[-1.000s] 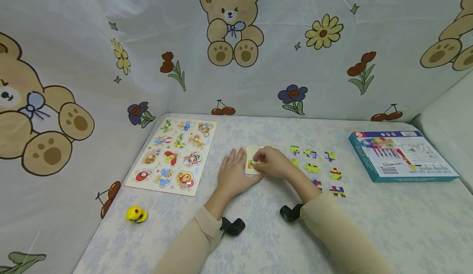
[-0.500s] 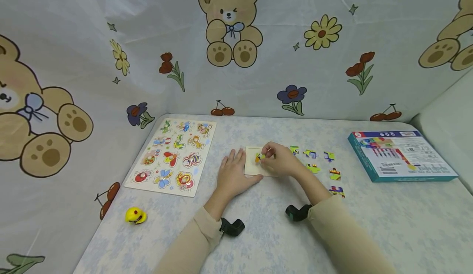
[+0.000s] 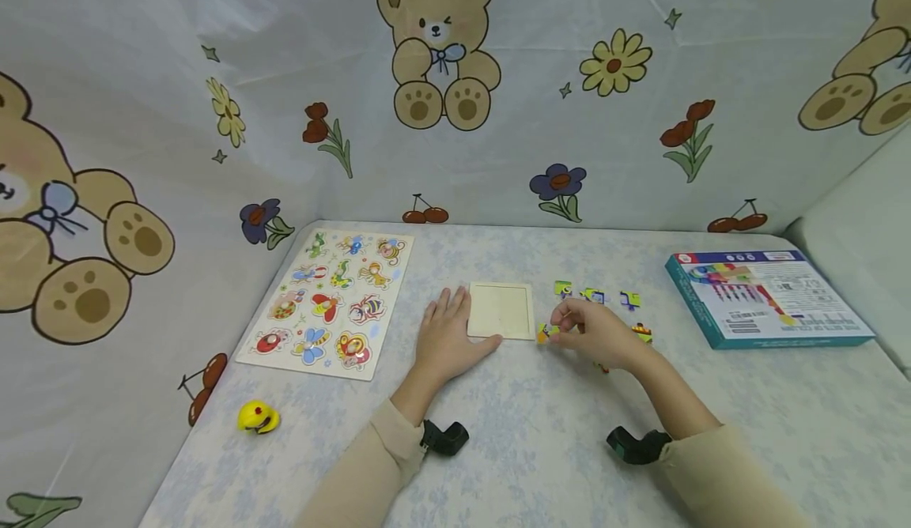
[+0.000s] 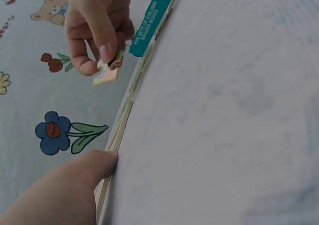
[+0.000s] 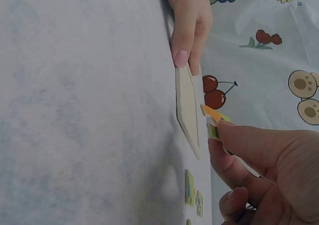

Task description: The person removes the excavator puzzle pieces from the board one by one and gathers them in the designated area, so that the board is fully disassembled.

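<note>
My left hand [image 3: 450,334] lies on the table with its fingers straight, touching the left side of a small square wooden puzzle tray [image 3: 500,311]. The tray's recess shows bare pale wood. Just past the tray's right side, my right hand [image 3: 594,334] pinches a yellow-green and orange jigsaw piece [image 5: 213,116] between thumb and fingers. In the right wrist view this piece is held up off the table. Other jigsaw pieces lie behind and beside the right hand, among them a green one [image 3: 562,288] and a blue-and-yellow one [image 3: 629,299]. The hand hides some of them.
A board of insect pictures [image 3: 340,295] lies to the left. In front of it stands a small yellow toy [image 3: 258,416]. A flat teal-edged box [image 3: 769,295] lies at the right. A curtain printed with bears rises behind the table.
My right hand has moved from over the tray to the right, carrying the jigsaw piece out of the tray. The left hand stays by the tray's left side.
</note>
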`<state>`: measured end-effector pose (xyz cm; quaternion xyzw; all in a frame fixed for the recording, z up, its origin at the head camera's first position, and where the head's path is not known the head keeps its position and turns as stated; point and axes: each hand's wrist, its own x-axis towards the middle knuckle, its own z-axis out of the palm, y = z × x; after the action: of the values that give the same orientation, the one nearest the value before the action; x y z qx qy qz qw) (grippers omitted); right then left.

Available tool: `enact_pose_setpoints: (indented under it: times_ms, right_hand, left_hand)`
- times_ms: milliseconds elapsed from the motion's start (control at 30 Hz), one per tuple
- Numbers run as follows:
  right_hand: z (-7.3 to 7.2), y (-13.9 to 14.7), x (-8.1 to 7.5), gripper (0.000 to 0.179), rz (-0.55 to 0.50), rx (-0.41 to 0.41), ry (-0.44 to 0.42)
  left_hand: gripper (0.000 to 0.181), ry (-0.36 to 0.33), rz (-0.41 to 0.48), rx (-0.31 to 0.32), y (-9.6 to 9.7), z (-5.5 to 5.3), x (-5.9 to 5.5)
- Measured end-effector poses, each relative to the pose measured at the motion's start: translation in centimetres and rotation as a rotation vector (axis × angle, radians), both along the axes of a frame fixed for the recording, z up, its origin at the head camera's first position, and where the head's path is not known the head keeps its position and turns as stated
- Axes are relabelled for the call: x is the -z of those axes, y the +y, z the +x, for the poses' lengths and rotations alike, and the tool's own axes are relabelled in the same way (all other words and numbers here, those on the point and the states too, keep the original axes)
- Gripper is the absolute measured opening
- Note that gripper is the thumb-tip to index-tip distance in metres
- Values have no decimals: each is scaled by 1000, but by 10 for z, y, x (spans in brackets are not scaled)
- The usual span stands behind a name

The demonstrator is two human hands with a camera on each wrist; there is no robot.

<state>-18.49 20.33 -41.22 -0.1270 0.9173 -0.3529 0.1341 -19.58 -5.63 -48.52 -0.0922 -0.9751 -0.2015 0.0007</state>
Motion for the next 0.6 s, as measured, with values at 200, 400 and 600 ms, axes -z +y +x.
enact_pose_setpoints:
  times_ms: [200,400,600]
  right_hand:
    - [11,11,10,18,49,12,-15]
    - [15,14,17,16,85,16,4]
    - [15,14,21,16,133,40,21]
  left_hand:
    - [104,11,1,3,-1,0,0]
    - [104,15,-2,5,1,-1,1]
    - [105,13,1,9,1,-2,0]
